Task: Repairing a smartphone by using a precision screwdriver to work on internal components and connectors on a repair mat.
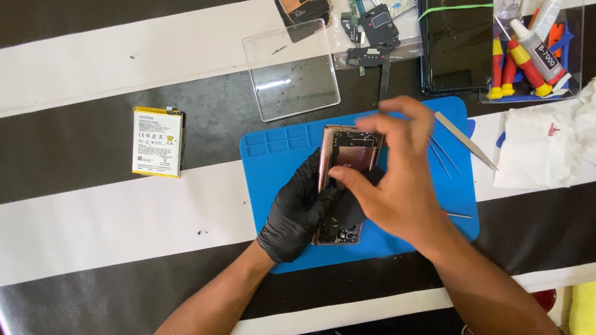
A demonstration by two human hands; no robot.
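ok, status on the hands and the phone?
Left hand, gloved, grips opened phone on blue mat. Right hand, bare, over phone's upper half, fingers on it. Tweezers lie right of it.

Tweezers (467,141) just right of phone (348,150)

Black-and-white striped tabletop (94,35) carries blue mat (274,147), white battery (156,141), clear plastic lid (292,70), crumpled white cloth (574,138), tweezers (465,140).
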